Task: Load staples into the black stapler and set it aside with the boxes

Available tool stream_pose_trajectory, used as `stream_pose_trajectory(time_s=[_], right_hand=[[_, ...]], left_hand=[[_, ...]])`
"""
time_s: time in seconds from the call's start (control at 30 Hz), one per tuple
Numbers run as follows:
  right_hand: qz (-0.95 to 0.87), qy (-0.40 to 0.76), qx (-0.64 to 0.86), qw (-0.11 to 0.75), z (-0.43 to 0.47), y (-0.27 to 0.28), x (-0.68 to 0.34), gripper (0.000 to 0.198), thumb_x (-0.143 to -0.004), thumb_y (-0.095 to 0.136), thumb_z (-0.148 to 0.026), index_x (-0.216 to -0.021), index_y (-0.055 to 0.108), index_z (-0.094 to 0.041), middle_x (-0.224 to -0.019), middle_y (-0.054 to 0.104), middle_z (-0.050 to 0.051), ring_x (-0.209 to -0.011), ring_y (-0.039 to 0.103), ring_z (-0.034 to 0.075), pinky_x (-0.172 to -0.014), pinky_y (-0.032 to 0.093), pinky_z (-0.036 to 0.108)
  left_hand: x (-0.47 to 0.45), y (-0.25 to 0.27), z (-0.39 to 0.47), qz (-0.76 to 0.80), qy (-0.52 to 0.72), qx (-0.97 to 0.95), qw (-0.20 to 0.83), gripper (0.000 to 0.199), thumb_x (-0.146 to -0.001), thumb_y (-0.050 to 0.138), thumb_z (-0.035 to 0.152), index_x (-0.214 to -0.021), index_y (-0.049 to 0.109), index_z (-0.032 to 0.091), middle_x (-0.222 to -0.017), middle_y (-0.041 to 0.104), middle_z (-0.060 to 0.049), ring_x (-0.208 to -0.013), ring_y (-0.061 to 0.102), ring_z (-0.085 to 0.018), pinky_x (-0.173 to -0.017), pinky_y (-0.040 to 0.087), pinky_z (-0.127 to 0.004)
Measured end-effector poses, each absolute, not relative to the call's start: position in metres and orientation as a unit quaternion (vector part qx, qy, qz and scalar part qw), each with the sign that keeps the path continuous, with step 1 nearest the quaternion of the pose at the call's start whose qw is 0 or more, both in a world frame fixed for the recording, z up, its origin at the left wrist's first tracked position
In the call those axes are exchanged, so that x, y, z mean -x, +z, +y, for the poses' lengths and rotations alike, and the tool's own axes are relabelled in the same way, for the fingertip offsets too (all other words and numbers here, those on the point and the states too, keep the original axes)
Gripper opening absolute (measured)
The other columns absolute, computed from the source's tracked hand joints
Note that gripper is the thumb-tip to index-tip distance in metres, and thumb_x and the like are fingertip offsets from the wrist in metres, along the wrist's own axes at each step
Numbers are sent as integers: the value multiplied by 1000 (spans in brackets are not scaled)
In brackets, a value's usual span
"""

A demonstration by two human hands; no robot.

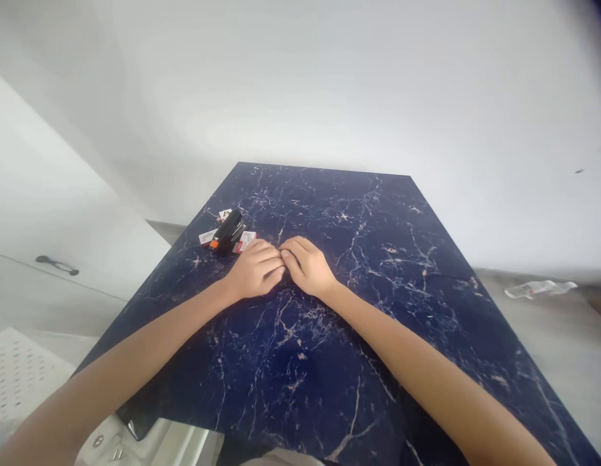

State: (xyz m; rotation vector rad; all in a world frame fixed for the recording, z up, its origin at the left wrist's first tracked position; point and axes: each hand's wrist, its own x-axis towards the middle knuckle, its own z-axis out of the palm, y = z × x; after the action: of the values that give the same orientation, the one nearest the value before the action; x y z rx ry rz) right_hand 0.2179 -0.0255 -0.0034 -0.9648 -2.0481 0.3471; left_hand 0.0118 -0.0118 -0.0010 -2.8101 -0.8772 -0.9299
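My left hand (256,267) and my right hand (307,264) meet fingertip to fingertip low over the dark blue marbled table (300,362). The fingers of both are curled and pinched together. Whatever may be between them is hidden behind the fingers or too small to make out. Just beyond the left hand lies a black stapler (229,228) with an orange part at its near end. Around it are a small white-and-red box (246,240) close to my left fingers, a white box (207,237) to its left and another small box (225,214) behind.
A pale wall (329,84) stands behind the table. White machine-like equipment (149,446) sits at the near left, under my left forearm. A cabinet with a dark handle (57,265) is on the left. On the floor at right lies a clear plastic bottle (530,289).
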Motion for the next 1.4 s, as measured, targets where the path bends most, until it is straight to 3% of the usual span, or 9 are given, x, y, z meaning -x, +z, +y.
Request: stream_pose_trajectory(time_s=[0.1, 0.27, 0.37, 0.47, 0.67, 0.77, 1.0, 1.2, 1.4], right_hand=[[-811, 105, 393, 420, -39, -3, -235, 33, -108, 39, -34, -130, 61, -22, -129, 65, 12, -121, 61, 26, -108, 48, 45], [-816, 18, 417, 401, -33, -7, -243, 55, -102, 48, -43, -153, 46, -23, -164, 38, 14, -148, 38, 39, -119, 34, 63], [-847, 21, 390, 360, -22, -9, -247, 45, -103, 48, -38, -142, 60, -20, -150, 57, 15, -142, 47, 37, -119, 36, 60], [-869, 33, 368, 329, -15, -11, -250, 38, -102, 48, -33, -127, 71, -18, -132, 68, 14, -128, 58, 32, -117, 42, 55], [-858, 32, 383, 340, -17, -11, -249, 37, -102, 48, -32, -124, 73, -18, -132, 69, 13, -126, 59, 31, -115, 44, 54], [-857, 31, 381, 345, -18, -10, -249, 37, -102, 48, -31, -123, 74, -14, -131, 69, 14, -125, 59, 31, -115, 43, 52], [-856, 38, 386, 342, -17, -11, -248, 37, -103, 46, -31, -124, 74, -18, -132, 69, 13, -125, 59, 31, -114, 44, 54], [-857, 38, 388, 337, -17, -12, -248, 38, -103, 46, -32, -127, 72, -19, -133, 68, 13, -127, 59, 31, -115, 43, 55], [-855, 27, 397, 332, -19, -9, -248, 46, -103, 45, -33, -140, 64, -12, -132, 69, 16, -128, 58, 33, -115, 43, 55]], left_hand=[[-45, -7, -8, -321, -260, 910, 25, 24, -97, 52, 28, -96, 75, 21, -102, 75, -9, -101, 64, -27, -96, 48, -50], [-142, -22, 3, -394, -253, 883, -35, 32, -92, 55, 31, -121, 70, 29, -129, 68, -8, -126, 57, -30, -109, 42, -53], [-209, -38, 3, -512, -298, 804, -41, 34, -87, 57, 29, -118, 71, 27, -129, 66, -11, -141, 44, -38, -119, 29, -64], [-243, -55, 1, -562, -375, 733, -80, 37, -87, 55, 36, -118, 70, 23, -125, 66, -15, -143, 39, -45, -116, 26, -75], [-236, -73, 4, -496, -425, 753, -83, 37, -87, 57, 37, -121, 69, 28, -114, 67, -10, -138, 44, -39, -115, 34, -67], [-236, -74, 4, -513, -370, 771, -76, 37, -84, 60, 37, -119, 70, 29, -109, 67, -10, -135, 46, -40, -114, 34, -68], [-239, -75, 4, -508, -446, 730, -102, 42, -90, 49, 47, -120, 69, 25, -116, 67, -14, -135, 46, -42, -108, 38, -71], [-237, -66, 2, -526, -518, 671, -66, 45, -91, 48, 40, -130, 66, 29, -117, 66, -11, -144, 35, -40, -120, 26, -71], [-238, -57, -2, -570, -411, 711, -46, 46, -87, 49, 38, -125, 71, 26, -117, 67, -12, -148, 33, -40, -123, 23, -69]])
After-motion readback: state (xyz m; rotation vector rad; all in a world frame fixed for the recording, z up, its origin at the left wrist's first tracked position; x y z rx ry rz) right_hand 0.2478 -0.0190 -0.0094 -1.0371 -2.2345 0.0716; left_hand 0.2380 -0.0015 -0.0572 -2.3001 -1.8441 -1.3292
